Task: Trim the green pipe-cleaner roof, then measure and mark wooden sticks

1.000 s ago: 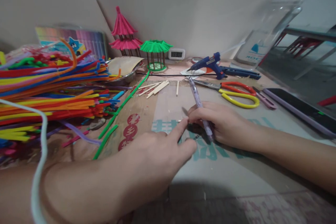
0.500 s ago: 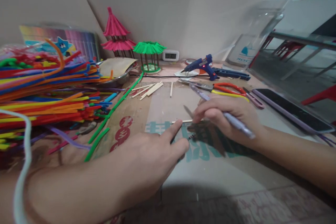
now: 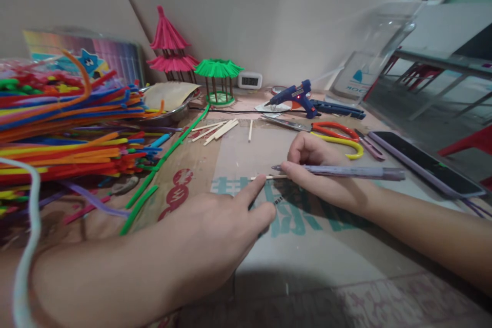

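Observation:
My left hand (image 3: 215, 230) lies on the cardboard sheet (image 3: 215, 164), its index finger stretched out and pressing the left end of a thin wooden stick (image 3: 269, 177). The thumb sits just below the stick. My right hand (image 3: 323, 171) holds a pale purple pen (image 3: 346, 171) lying flat and pointing left, its tip beside the stick. Its fingers are curled round the pen's front part.
A big heap of coloured pipe cleaners (image 3: 65, 128) fills the left. Loose wooden sticks (image 3: 217, 129), red-and-yellow scissors (image 3: 330, 133), a blue glue gun (image 3: 295, 96), a phone (image 3: 423, 164), and pink (image 3: 169, 46) and green (image 3: 218, 79) pavilion models stand behind.
My right hand has turned the pen from upright writing position to lying level, pointing left along the stick. My left index finger has stayed on the stick.

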Demonstrator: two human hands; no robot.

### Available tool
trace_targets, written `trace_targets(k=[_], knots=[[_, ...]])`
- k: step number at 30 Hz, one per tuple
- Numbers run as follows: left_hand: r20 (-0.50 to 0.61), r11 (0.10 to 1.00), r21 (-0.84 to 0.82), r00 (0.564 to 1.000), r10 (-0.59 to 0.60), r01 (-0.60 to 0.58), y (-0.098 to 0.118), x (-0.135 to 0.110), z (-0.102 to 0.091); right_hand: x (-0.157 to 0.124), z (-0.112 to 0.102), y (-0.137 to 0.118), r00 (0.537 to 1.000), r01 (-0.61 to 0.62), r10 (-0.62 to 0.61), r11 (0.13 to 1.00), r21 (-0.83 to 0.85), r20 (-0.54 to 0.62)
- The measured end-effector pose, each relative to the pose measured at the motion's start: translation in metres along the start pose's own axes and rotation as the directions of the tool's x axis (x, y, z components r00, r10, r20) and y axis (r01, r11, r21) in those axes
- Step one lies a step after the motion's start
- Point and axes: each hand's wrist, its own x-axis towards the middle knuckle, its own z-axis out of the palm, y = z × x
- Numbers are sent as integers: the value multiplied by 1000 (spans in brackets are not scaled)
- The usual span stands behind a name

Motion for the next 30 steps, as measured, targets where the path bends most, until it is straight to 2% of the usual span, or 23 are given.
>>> trace_targets(k=[4, 10, 25, 30], knots=[[-6, 998, -53, 1000, -24, 23, 0, 0, 1, 0, -1, 7, 1000, 16, -14, 997, -82, 18], [-20, 1000, -18, 1000, 3, -4, -1, 0, 1, 2, 0, 4, 999, 35, -32, 980, -194, 15], [-31, 1000, 3, 1000, 2, -2, -1, 0, 2, 1, 2, 0, 999, 34, -29, 972, -232, 27], [-3, 1000, 9, 1000, 3, -3, -1, -1, -1, 0, 2, 0, 999, 24, -16, 974, -224, 37]])
